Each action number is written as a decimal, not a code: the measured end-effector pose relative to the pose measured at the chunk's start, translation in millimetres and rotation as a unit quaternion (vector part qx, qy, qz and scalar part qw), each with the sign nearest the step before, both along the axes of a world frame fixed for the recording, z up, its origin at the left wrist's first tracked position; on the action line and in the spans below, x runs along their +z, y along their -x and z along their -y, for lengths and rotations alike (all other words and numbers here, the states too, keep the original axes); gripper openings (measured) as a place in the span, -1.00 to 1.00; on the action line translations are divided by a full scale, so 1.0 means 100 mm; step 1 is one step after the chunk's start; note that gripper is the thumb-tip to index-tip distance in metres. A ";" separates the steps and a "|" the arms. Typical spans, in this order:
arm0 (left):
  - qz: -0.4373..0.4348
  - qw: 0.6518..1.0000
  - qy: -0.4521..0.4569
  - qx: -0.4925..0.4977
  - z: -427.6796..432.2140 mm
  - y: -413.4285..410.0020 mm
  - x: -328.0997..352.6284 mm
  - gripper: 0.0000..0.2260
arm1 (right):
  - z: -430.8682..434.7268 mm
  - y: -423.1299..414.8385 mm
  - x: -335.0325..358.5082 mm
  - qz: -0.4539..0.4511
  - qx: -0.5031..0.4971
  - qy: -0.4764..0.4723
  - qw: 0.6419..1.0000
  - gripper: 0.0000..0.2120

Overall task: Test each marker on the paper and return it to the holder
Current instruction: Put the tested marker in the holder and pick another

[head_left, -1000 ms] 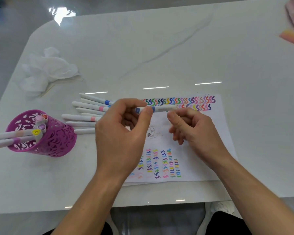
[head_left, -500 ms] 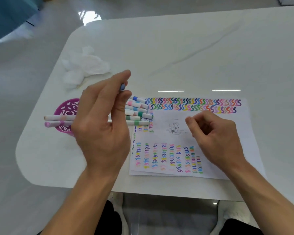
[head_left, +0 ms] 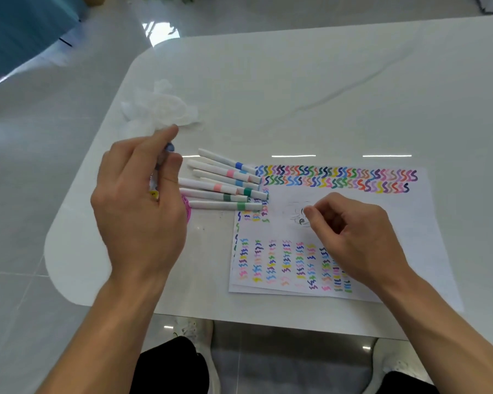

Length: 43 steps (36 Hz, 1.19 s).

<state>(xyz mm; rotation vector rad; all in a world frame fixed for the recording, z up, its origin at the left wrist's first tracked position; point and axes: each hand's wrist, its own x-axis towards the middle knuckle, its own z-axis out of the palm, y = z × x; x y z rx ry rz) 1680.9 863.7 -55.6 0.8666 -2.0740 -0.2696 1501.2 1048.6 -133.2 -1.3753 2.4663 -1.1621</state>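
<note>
My left hand grips a blue-capped marker upright, directly over the purple holder, which it hides except for a sliver of rim. Several white markers with coloured bands lie side by side on the table just right of that hand. The white paper, covered in coloured squiggles, lies to the right. My right hand rests on the paper with fingers loosely curled and nothing in it.
A crumpled white tissue lies on the white table beyond my left hand. The table's rounded left corner and front edge are close. My knees and shoes show below the edge.
My left hand carried the blue marker from the paper over to the holder and lowered it there. My right hand let go of the marker and settled on the paper. The view shifted left.
</note>
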 end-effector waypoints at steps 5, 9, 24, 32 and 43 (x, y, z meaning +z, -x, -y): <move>0.038 0.998 -0.043 0.032 0.05 -0.06 -0.03 -0.80 | 0.01 0.00 0.00 0.009 -0.002 0.003 1.000 -0.80; 0.089 0.992 -0.068 0.065 0.06 -0.09 -0.06 -0.81 | 0.01 0.01 -0.01 0.015 -0.006 0.005 1.000 -0.80; 0.117 0.993 -0.003 0.015 -0.07 0.04 -0.07 -0.74 | -0.02 0.03 -0.02 0.026 -0.012 -0.001 1.000 -0.82; 0.166 0.978 -0.001 -0.123 -0.24 0.24 -0.23 -0.70 | -0.05 0.08 -0.03 0.030 -0.019 0.003 0.999 -0.83; 0.279 0.946 -0.109 -0.126 -0.24 0.35 -0.51 -0.74 | -0.10 0.12 -0.05 0.049 -0.034 -0.032 0.998 -0.81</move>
